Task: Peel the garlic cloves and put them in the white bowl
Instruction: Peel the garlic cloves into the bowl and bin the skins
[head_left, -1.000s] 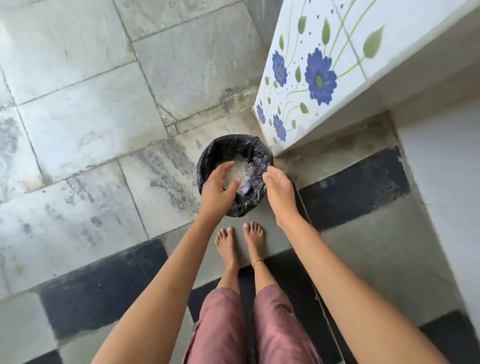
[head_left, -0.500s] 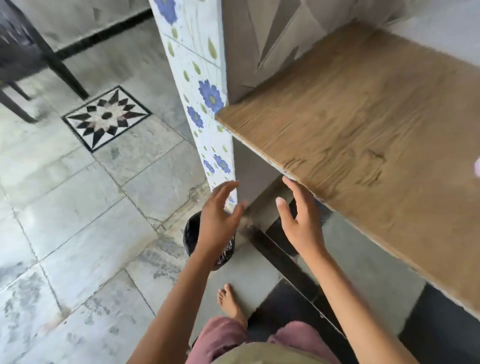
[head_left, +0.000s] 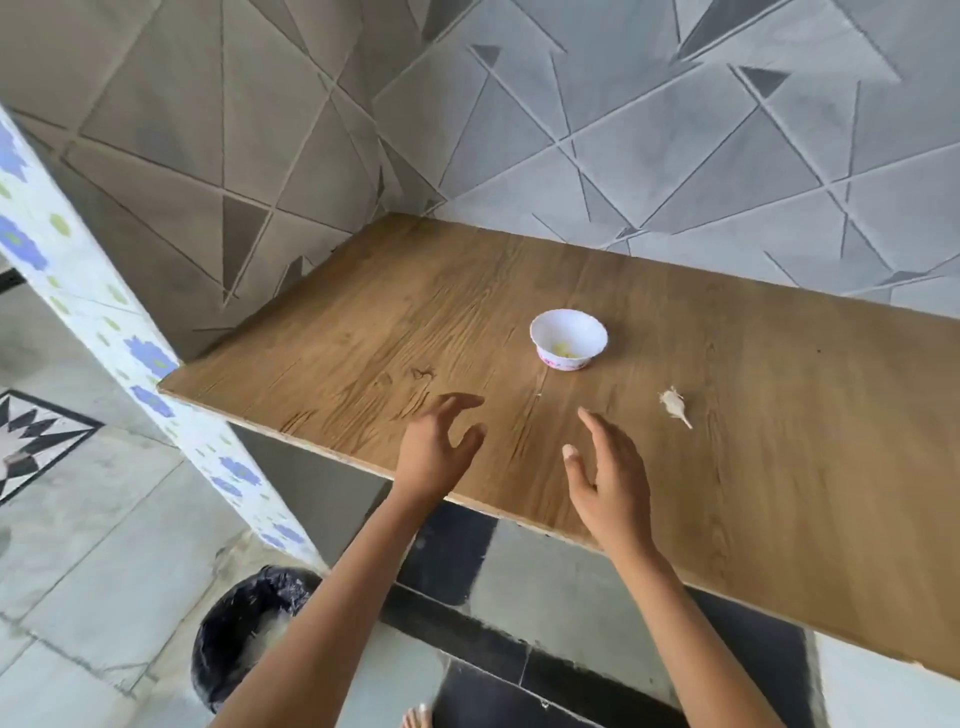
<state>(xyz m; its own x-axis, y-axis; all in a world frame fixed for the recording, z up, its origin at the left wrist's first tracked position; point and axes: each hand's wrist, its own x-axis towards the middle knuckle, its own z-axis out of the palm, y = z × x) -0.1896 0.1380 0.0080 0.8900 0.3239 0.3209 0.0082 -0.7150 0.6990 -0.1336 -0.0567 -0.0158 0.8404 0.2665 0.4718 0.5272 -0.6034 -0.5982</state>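
Observation:
A small white bowl (head_left: 568, 338) with a pink pattern stands on the wooden tabletop (head_left: 363, 332); pale yellowish pieces lie in its bottom. To its right lies a dry, whitish garlic piece with a stem (head_left: 674, 407). My left hand (head_left: 435, 452) hovers over the table's front edge, fingers spread and loosely bent, holding nothing. My right hand (head_left: 610, 480) is beside it, fingers straight and empty, about a hand's length short of the garlic piece. Both hands are nearer to me than the bowl.
A bin lined with a black bag (head_left: 244, 631) stands on the tiled floor below the table's left corner. A white pillar with blue flowers (head_left: 140, 358) rises at the left. Grey patterned wall tiles (head_left: 571, 114) back the table.
My view rose from the bin on the floor up to the tabletop. Both hands lifted from over the bin to above the table's front edge, still empty.

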